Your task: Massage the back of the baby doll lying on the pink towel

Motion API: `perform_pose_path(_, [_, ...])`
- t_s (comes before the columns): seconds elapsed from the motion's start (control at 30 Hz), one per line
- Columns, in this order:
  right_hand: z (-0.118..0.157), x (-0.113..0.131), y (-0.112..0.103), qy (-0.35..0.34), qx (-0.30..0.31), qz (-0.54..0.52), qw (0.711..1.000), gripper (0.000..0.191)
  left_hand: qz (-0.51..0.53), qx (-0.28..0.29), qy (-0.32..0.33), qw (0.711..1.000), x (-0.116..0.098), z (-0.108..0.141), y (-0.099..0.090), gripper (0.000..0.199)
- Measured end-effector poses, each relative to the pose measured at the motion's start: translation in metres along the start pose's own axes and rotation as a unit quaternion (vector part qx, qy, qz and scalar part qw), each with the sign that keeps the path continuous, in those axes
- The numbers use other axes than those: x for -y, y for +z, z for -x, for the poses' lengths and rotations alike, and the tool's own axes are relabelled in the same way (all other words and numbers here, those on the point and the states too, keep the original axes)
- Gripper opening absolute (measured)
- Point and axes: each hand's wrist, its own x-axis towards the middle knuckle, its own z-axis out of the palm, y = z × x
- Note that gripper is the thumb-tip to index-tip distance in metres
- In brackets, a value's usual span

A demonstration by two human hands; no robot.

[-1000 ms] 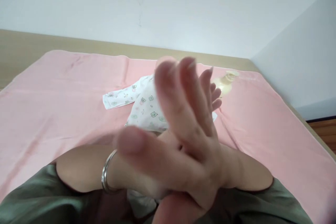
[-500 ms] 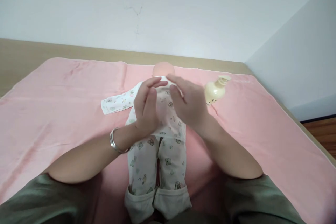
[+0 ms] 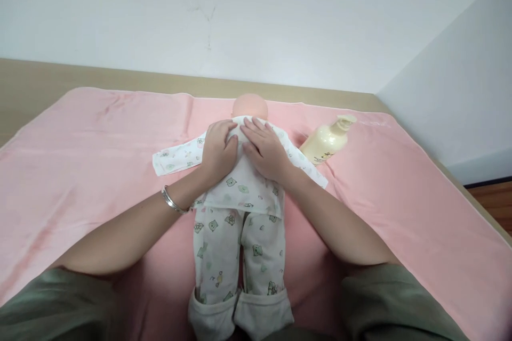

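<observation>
A baby doll (image 3: 250, 105) lies on the pink cloth (image 3: 108, 154), its smooth bald head away from me and no face showing. It wears a white printed top (image 3: 250, 192) and matching pants (image 3: 222, 250) with turned-up cuffs. My left hand (image 3: 219, 152) rests flat on the left side of the doll's upper body. On the right side, my right hand (image 3: 266, 152) lies flat with fingers stretched toward the collar. Both hands touch the top's fabric and hold nothing. A silver bangle (image 3: 172, 200) circles my left wrist.
A cream pump bottle (image 3: 326, 141) lies tilted on the cloth beside the doll's right-hand sleeve (image 3: 306, 165). Beyond the cloth runs a wooden edge (image 3: 160, 80) against a white wall (image 3: 280, 26). Another wall stands at the right.
My hands have come down from above the doll, where they were raised and cupped, and now lie flat on its top. The right-hand sleeve now shows.
</observation>
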Motion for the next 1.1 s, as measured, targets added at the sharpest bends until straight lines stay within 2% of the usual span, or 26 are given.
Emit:
perform_pose_path(0.07, [0.000,-0.003,-0.003,0.032,0.001,0.008,0.999,0.061,0.009,0.009,-0.011,1.000,0.005,0.000,0.001,0.033])
perform_pose_path(0.13, [0.004,0.001,-0.004,0.097,-0.016,0.029,0.995,0.068,0.015,0.023,-0.020,0.999,0.006,0.000,0.001,0.037])
perform_pose_path(0.2, [0.011,0.014,-0.004,0.163,-0.026,0.058,0.985,0.074,0.020,0.031,-0.033,0.999,0.006,0.000,0.000,0.042])
perform_pose_path(0.27, [0.022,0.032,0.001,0.182,-0.023,0.086,0.979,0.077,0.021,0.032,-0.040,0.998,0.005,0.001,0.000,0.045])
perform_pose_path(0.33, [0.033,0.050,0.008,0.139,-0.023,0.110,0.984,0.073,0.025,0.027,-0.041,0.998,0.004,0.001,-0.001,0.045])
perform_pose_path(0.4, [0.041,0.060,0.014,0.069,-0.029,0.124,0.989,0.066,0.029,0.022,-0.037,0.999,0.004,0.002,-0.001,0.044])
perform_pose_path(0.47, [0.040,0.059,0.016,0.009,-0.022,0.120,0.992,0.061,0.033,0.015,-0.037,0.999,0.005,0.002,-0.001,0.044])
perform_pose_path(0.53, [0.031,0.045,0.011,-0.018,0.001,0.093,0.996,0.059,0.033,0.011,-0.037,0.999,0.007,0.001,-0.001,0.043])
perform_pose_path(0.6, [0.017,0.024,0.004,-0.010,0.022,0.060,0.998,0.058,0.030,0.013,-0.031,0.999,0.008,0.001,0.000,0.041])
perform_pose_path(0.67, [0.004,0.004,-0.004,0.029,0.026,0.046,0.998,0.060,0.019,0.017,-0.025,0.999,0.009,0.000,0.001,0.040])
perform_pose_path(0.77, [-0.006,-0.006,-0.007,0.075,0.011,0.061,0.995,0.064,-0.003,0.021,-0.021,1.000,0.009,0.000,0.002,0.041])
perform_pose_path(0.9, [0.008,0.022,0.004,0.112,-0.028,0.121,0.986,0.062,-0.010,0.020,-0.026,0.999,0.009,0.001,0.002,0.043])
perform_pose_path(1.0, [0.025,0.048,0.017,0.040,-0.045,0.150,0.987,0.057,-0.006,0.025,-0.024,0.999,0.010,0.001,0.001,0.042])
perform_pose_path(1.1, [0.030,0.055,0.020,-0.019,-0.035,0.135,0.990,0.055,-0.005,0.022,-0.030,0.999,0.010,0.001,0.000,0.043])
